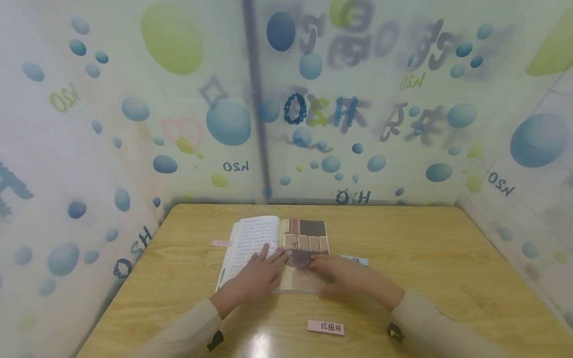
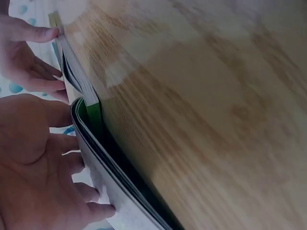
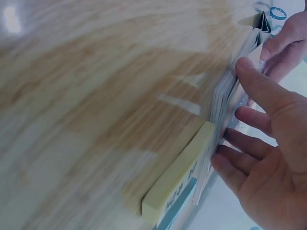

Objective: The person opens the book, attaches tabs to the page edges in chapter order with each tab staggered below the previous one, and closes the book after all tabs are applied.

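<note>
An open book (image 1: 264,231) lies on the wooden table, with printed text on its left page and brown pictures on the right page (image 1: 309,278). My left hand (image 1: 257,273) rests on the left page near the spine, fingers spread. On the right page lies my right hand (image 1: 351,273), its fingers slightly bent and reaching toward the middle. In the left wrist view, the left fingers (image 2: 79,163) touch the book's pages, which stand a little raised in layers. The right wrist view shows the right thumb (image 3: 254,76) near the page edges; neither hand pinches a page.
A pink label block (image 1: 326,327) with writing lies in front of the book. Another pink label (image 1: 221,243) is at the book's left edge, and a blue label (image 1: 358,260) sits to the right. A yellow block (image 3: 180,172) stands beside the book. Patterned walls (image 1: 215,189) enclose the table.
</note>
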Demonstrator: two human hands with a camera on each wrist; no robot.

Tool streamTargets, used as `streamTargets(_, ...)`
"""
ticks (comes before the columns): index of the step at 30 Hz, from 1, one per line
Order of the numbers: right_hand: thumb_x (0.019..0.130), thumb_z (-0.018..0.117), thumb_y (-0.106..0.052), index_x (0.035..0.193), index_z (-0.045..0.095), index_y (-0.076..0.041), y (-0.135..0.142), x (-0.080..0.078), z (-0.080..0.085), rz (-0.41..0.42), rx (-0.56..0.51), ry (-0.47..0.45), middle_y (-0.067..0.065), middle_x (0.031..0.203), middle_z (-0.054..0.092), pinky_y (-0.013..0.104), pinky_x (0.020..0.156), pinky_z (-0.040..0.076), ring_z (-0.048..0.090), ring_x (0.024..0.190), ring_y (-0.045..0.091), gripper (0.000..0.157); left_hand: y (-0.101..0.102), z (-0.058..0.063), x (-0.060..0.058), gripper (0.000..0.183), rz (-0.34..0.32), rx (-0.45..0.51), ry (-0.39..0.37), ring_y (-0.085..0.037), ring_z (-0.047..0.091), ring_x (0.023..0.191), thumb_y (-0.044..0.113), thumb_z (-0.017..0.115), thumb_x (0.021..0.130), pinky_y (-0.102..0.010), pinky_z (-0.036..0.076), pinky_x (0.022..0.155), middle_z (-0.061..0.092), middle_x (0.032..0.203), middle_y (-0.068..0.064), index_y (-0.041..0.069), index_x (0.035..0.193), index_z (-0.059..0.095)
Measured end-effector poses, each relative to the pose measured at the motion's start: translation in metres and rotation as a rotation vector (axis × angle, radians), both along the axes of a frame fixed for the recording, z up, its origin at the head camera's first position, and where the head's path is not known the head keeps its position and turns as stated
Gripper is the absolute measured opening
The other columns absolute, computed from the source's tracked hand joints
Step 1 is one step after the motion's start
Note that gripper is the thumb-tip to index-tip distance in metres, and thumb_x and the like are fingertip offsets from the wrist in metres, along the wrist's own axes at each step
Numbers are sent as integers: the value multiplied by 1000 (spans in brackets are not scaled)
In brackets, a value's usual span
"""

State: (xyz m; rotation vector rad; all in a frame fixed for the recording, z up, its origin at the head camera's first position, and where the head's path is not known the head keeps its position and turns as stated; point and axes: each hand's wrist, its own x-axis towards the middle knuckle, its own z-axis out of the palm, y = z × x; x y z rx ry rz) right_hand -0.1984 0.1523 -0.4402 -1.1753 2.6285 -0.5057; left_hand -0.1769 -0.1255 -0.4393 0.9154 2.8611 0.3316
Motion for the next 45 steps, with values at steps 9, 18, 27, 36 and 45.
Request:
streamTargets(9,85,82,-32,129,65,-9,0,-2,1,-36,-2,-48,6,128,65,35,92,53,63,108,17,52,-2,-7,-1,56,26,-32,-38,-54,17,145,28,47,108,-68,26,110,25,164,-13,8,159,33)
streamTargets(18,83,83,-32,125,67,-9,4,-2,-1,-46,-29,-40,14,139,59,42,99,50,62,117,28,50,-4,-2,2,58,22,-40,-86,-53,14,145,30,44,110,-68,25,111,18,167,-12,12,162,27)
streamTargets(27,89,79,-27,124,68,-9,2,-1,0,-43,-35,-36,14,137,61,41,97,52,64,114,26,41,-4,-2,3,59,29,-39,-96,-53,12,146,31,43,110,-68,23,111,17,167,-11,11,162,25)
streamTargets(36,90,74,-15,124,68,-7,0,1,-1,20,-6,42,12,133,63,36,94,53,65,113,26,36,-2,-2,5,58,40,-42,-95,-53,13,146,30,42,110,-68,23,112,17,167,-12,11,162,25)
streamTargets(45,91,73,-12,129,66,-6,0,2,0,-18,7,43,12,136,62,42,100,50,62,119,28,40,-2,-1,5,58,43,-50,-109,-52,10,147,30,41,110,-68,21,112,15,167,-12,10,162,24)
